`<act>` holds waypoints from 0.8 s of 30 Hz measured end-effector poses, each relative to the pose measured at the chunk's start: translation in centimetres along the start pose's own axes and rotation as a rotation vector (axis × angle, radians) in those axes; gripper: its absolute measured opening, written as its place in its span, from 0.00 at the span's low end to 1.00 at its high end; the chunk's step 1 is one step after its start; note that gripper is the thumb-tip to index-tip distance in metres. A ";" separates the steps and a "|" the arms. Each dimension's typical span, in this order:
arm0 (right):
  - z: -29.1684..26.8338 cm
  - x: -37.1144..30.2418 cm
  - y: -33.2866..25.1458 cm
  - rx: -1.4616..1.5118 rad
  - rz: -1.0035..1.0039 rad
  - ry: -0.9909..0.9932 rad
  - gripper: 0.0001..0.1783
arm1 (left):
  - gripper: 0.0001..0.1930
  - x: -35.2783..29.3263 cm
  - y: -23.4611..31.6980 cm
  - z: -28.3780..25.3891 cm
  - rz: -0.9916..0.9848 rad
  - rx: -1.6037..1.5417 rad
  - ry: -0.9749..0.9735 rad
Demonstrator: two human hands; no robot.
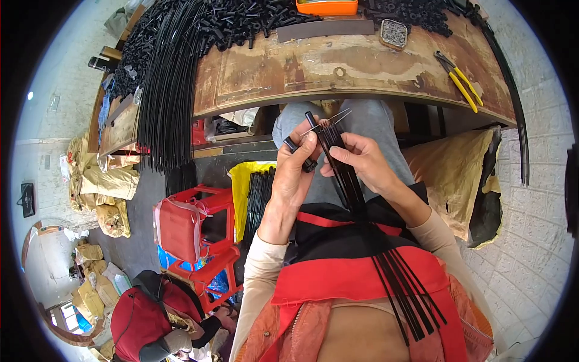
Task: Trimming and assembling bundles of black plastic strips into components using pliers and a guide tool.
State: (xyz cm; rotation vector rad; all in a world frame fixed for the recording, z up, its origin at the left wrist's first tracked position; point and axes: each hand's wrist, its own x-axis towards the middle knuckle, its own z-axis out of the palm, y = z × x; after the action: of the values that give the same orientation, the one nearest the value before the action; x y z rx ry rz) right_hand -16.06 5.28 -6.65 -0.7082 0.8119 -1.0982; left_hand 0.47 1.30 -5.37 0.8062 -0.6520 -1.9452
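Over my lap, my right hand point(369, 164) is closed around a bundle of thin black rods point(347, 184), its thumb lying along them. The rods slant down across my black and red apron point(353, 277), their lower ends fanned out. My left hand point(287, 175) is closed at the upper end of the bundle, fingertips pinching there. Short black plastic tubes point(292, 145) sit in its grip, one poking up past the fingers. Thin metal wires point(342, 116) stick out above the bundle; which fingers hold them is hard to make out.
Ahead stands a wooden workbench point(259, 75) with a heap of short black tubes point(232, 21), a square tin point(394, 34) of small bits and yellow-handled pliers point(459, 81). Long black rods point(166, 102) hang over its left edge. Red stools point(181, 226) and another person point(148, 323) are at left.
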 end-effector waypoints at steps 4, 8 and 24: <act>0.0 -0.3 -0.1 0.010 0.000 0.009 0.12 | 0.20 -0.3 0.1 0.4 -0.024 -0.042 -0.021; -0.1 -0.5 -0.7 0.119 0.023 -0.030 0.12 | 0.21 -0.3 0.1 0.5 -0.075 -0.091 -0.066; -1.8 -0.2 -0.3 0.317 0.113 -0.190 0.15 | 0.27 -0.2 0.4 1.1 -0.180 0.000 -0.240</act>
State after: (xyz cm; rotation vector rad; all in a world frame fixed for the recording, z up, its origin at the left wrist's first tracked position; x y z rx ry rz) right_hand -17.79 5.24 -7.26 -0.4846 0.4952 -1.0112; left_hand -0.04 1.44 -4.36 0.6554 -0.7422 -2.2282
